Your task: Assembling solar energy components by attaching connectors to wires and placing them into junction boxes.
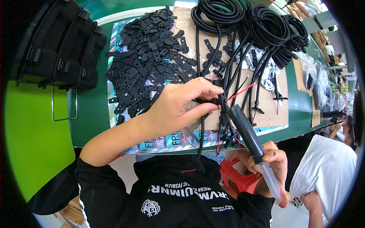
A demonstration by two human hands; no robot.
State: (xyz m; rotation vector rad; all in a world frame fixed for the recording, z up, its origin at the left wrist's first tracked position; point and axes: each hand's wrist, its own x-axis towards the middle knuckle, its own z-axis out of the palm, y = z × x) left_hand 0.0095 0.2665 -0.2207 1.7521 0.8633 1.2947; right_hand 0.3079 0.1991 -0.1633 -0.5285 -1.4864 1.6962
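left hand pinching a black clip on a ribbed cable, just right of the pile of black brackets | right hand gripping a screwdriver, tip touching clip

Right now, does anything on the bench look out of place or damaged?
Nothing looks damaged. The black brackets lie in a loose heap, and thin red wires stick out of the corrugated tubes near the left hand.
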